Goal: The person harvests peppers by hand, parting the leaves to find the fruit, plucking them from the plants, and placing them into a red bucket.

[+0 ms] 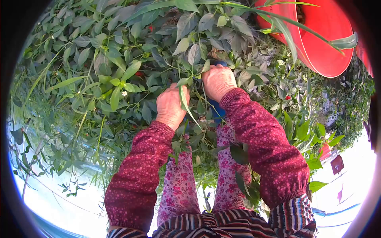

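My left hand (171,105) is among the leaves of a bushy green plant (131,71), its back toward me and its fingers curled in. A little higher and to the right, my right hand (219,82) is also curled into the foliage. Leaves hide the fingertips of both, so whatever they grip does not show. Between the hands rises a leafy stem (194,77), and a long narrow leaf (186,103) hangs across the left one. The plants look like peppers, with a small red fruit (139,73) and a white flower (124,93) showing.
A red bucket (323,43) lies tilted at the upper right, behind a long grass blade (301,27). Dense plants surround my legs (178,186). Part of a blue shoe (216,111) shows below my right hand. Brightly lit ground appears at both lower sides.
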Available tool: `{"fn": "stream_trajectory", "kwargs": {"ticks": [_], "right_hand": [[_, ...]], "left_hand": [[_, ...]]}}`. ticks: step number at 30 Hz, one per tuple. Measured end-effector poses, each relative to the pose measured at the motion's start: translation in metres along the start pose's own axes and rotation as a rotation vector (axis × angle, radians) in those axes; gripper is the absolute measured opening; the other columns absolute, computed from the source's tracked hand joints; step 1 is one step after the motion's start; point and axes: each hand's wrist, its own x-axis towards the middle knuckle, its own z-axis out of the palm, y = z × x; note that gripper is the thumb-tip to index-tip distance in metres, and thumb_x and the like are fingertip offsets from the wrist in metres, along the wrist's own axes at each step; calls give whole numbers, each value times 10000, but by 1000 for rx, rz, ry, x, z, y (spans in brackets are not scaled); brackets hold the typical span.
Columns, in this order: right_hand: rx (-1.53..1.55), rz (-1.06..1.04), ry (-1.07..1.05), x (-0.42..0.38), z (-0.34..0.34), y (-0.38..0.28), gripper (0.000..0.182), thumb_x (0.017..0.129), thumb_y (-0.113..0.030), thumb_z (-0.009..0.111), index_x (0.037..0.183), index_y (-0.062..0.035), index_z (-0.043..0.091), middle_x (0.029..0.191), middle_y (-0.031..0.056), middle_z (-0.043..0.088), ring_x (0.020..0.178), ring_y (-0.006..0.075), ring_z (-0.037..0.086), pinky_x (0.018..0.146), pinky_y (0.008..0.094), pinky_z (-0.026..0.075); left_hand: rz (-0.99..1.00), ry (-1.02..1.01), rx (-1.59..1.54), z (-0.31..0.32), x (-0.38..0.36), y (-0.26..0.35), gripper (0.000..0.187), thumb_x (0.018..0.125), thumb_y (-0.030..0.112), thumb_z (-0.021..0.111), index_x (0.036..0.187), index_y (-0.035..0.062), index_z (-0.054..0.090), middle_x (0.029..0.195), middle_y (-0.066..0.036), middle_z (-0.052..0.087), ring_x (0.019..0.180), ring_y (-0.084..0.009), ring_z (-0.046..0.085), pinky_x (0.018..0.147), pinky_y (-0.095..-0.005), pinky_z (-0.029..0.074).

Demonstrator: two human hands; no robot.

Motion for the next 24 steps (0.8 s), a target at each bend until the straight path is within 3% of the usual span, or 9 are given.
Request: {"fn": "stream_trajectory", "kwargs": {"ticks": [1, 3, 5, 7, 11, 16, 19, 21, 24], "right_hand": [[5, -17, 30, -1, 5, 0, 211, 777, -240, 587, 900, -77, 642, 891, 121, 652, 873, 282, 634, 754, 378, 507], [59, -51, 67, 0, 16, 1, 228, 769, -270, 608, 864, -65, 630, 874, 134, 648, 863, 274, 635, 752, 383, 507], [173, 19, 5, -4, 11, -3, 223, 761, -266, 616, 853, -62, 624, 859, 149, 641, 851, 273, 636, 753, 388, 507], [283, 33, 63, -12, 12, -5, 204, 760, -238, 604, 856, -58, 610, 860, 154, 631, 845, 301, 630, 750, 401, 504], [392, 159, 5, -25, 6, 1, 264, 774, -199, 575, 979, -32, 566, 945, 134, 621, 939, 316, 599, 820, 394, 483], [557, 110, 241, -36, 11, 12, 307, 775, -158, 571, 1064, -57, 538, 1023, 144, 588, 993, 322, 568, 845, 410, 466], [616, 53, 424, -46, 7, 10, 279, 781, -147, 572, 1047, -66, 554, 989, 129, 592, 961, 323, 565, 817, 399, 473], [667, 48, 366, -56, 8, 8, 272, 786, -151, 573, 1047, -76, 562, 966, 123, 597, 940, 321, 575, 797, 399, 480], [863, 37, 238, -76, 15, 0, 192, 826, -177, 551, 968, -56, 597, 898, 164, 606, 876, 348, 594, 768, 421, 482]], "left_hand": [[-9, 1, 7, -2, -2, -4, 79, 798, 117, 561, 841, 64, 601, 768, -134, 607, 685, -306, 615, 597, -396, 494], [-139, 288, -683, -4, -3, -9, 87, 828, 110, 606, 895, 56, 623, 804, -102, 630, 663, -225, 615, 604, -326, 491], [-276, 279, -1018, -14, -1, -31, 97, 869, 114, 611, 935, 44, 623, 804, -2, 630, 660, -59, 545, 580, -219, 448], [-479, 237, -1361, -31, 2, -45, 114, 867, 115, 603, 955, 46, 622, 802, -12, 635, 641, -58, 538, 541, -206, 425], [-828, 273, -1404, -26, 34, -70, 353, 854, 108, 597, 1196, 59, 524, 792, -49, 626, 493, -51, 453, 401, -190, 370], [-691, 265, -1413, -17, 68, -80, 506, 843, 163, 661, 1300, 127, 448, 770, -14, 589, 482, -47, 422, 403, -194, 351], [-646, 195, -1265, -20, 73, -84, 396, 828, 203, 690, 1188, 104, 558, 747, 3, 571, 460, -34, 398, 384, -195, 328], [-586, 246, -1150, -20, 74, -83, 270, 815, 207, 707, 1033, 64, 641, 702, 17, 586, 483, -24, 429, 410, -200, 328], [-445, 72, -1133, -14, 67, -97, 215, 810, 177, 701, 967, 36, 660, 743, 20, 614, 559, -43, 505, 505, -205, 384]]}}
